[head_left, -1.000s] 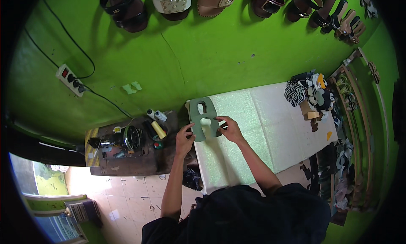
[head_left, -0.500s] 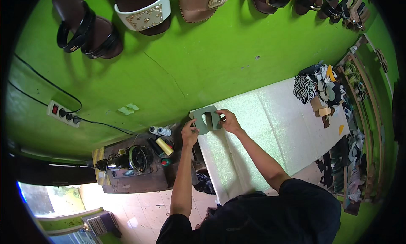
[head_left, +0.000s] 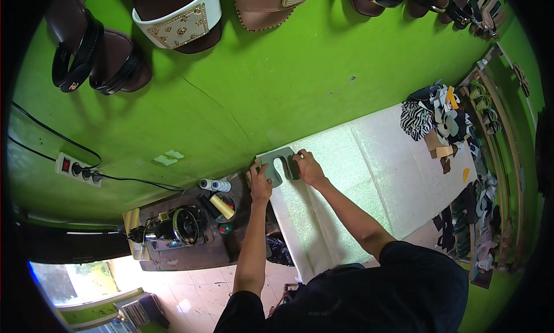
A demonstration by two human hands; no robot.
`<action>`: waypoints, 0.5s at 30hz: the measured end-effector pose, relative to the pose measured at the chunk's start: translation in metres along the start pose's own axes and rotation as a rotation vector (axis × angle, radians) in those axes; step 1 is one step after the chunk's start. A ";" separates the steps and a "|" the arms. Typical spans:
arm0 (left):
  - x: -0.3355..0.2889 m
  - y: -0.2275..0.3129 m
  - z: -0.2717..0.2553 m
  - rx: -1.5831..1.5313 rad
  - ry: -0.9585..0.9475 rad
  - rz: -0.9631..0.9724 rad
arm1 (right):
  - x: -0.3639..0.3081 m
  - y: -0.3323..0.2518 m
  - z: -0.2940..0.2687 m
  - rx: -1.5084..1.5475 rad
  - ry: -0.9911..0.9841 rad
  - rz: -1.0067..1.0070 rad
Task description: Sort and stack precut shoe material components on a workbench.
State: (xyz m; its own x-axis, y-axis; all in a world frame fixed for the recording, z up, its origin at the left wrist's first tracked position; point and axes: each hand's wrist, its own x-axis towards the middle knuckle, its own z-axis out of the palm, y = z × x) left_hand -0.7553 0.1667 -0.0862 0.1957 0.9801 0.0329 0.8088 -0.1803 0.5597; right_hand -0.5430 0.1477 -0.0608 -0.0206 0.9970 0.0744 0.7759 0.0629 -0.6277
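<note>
A flat grey-green piece (head_left: 284, 153) with a rounded slot cut into it is held over the near-left corner of the white-covered table (head_left: 369, 154). It may be leather or a similar sheet material; I cannot tell which. My left hand (head_left: 259, 183) grips its left side with fingers closed at the edge. On the other side my right hand (head_left: 309, 167) pinches the right edge, where the piece looks darker and folded or curved. Whether its underside touches the table cannot be made out.
Left of the table, a sewing machine (head_left: 182, 224) stands on a worn bench beside white thread cones (head_left: 220, 186) and a yellow spool (head_left: 222, 207). Material scraps (head_left: 444, 117) pile up at the table's far right. Sandals (head_left: 179, 27) hang on the green wall, above a power strip (head_left: 78, 170).
The piece has tipped and its slot now opens more toward me. My left hand has shifted slightly left and its fingers reach further over the piece. My view has shifted a little.
</note>
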 end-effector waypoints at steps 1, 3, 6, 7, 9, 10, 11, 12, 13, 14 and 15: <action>0.000 0.005 -0.002 -0.002 -0.004 0.000 | -0.002 0.001 0.002 -0.091 0.031 -0.061; 0.002 0.023 -0.007 0.081 -0.114 0.029 | -0.007 0.012 0.004 -0.143 -0.016 -0.086; 0.001 0.012 -0.008 0.157 -0.201 0.007 | -0.012 0.008 0.015 -0.177 -0.075 -0.114; 0.002 0.012 -0.007 0.158 -0.201 0.008 | -0.013 0.008 0.017 -0.176 -0.077 -0.084; 0.003 0.012 -0.007 0.251 -0.267 -0.056 | -0.013 0.008 0.019 -0.180 -0.088 -0.076; 0.004 0.014 -0.008 0.253 -0.264 -0.048 | -0.013 0.009 0.017 -0.187 -0.096 -0.064; 0.005 0.015 -0.010 0.241 -0.286 -0.051 | -0.014 0.010 0.016 -0.187 -0.087 -0.064; 0.004 0.016 -0.013 0.229 -0.306 -0.053 | -0.016 0.010 0.015 -0.235 -0.087 -0.109; 0.006 0.021 -0.015 0.232 -0.300 -0.037 | -0.015 0.014 0.014 -0.287 -0.079 -0.150; 0.003 0.026 -0.017 0.251 -0.271 -0.009 | -0.017 0.017 0.011 -0.291 -0.062 -0.146; -0.001 0.031 -0.020 0.270 -0.242 0.020 | -0.022 0.020 0.009 -0.249 -0.015 -0.184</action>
State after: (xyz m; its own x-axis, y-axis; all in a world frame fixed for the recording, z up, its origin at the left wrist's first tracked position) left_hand -0.7419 0.1615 -0.0520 0.3125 0.9340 -0.1730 0.9145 -0.2466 0.3209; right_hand -0.5326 0.1276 -0.0816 -0.1834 0.9705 0.1567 0.8889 0.2318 -0.3951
